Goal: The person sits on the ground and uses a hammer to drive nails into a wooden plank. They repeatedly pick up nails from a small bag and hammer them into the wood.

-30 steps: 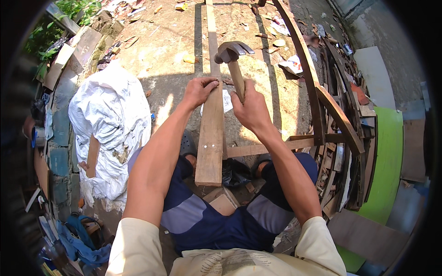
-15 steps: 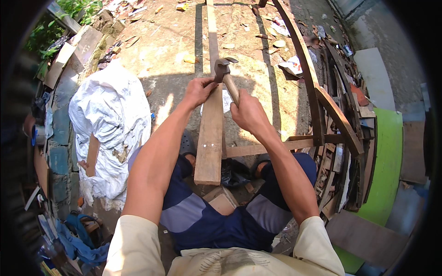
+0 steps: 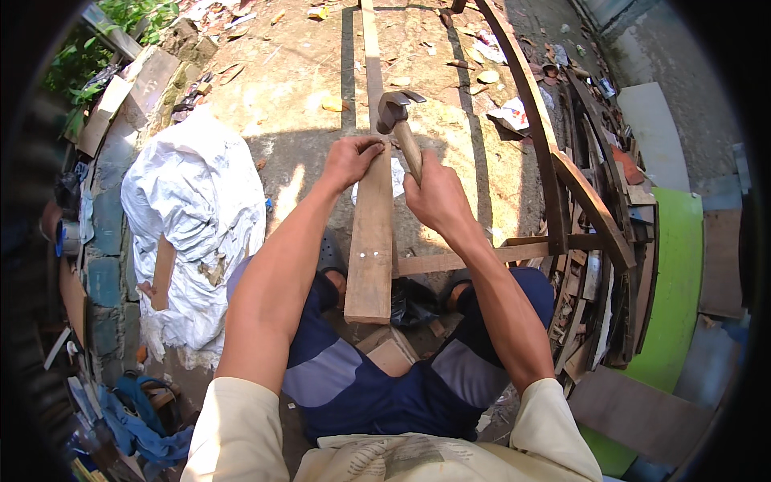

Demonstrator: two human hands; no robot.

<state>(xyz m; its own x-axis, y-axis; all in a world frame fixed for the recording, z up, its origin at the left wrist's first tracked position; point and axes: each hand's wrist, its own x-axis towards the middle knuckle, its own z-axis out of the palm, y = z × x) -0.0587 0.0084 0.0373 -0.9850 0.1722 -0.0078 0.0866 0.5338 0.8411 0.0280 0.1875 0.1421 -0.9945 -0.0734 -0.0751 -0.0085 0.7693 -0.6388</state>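
Observation:
My right hand (image 3: 439,193) grips the wooden handle of a claw hammer (image 3: 410,150); its dark metal head is raised above the far end of a wooden board (image 3: 369,229). My left hand (image 3: 352,161) rests at that far end with its fingertips pinched together over the wood. What the fingertips hold, if anything, is too small to make out. The board lies lengthwise in front of me, its near end between my knees, with two small shiny nail heads near that end. A crosspiece (image 3: 458,259) runs right from beneath it.
A curved wooden frame part (image 3: 526,88) rises on the right, joined to the crosspiece. White sacking (image 3: 193,209) lies at left beside a low block wall (image 3: 107,241). Scrap wood (image 3: 574,305) and a green panel (image 3: 671,281) lie at right. Leaves and litter dot the ground ahead.
The hammer head has lifted slightly up and away from my left fingertips. My left hand keeps its pinch at the board's far end.

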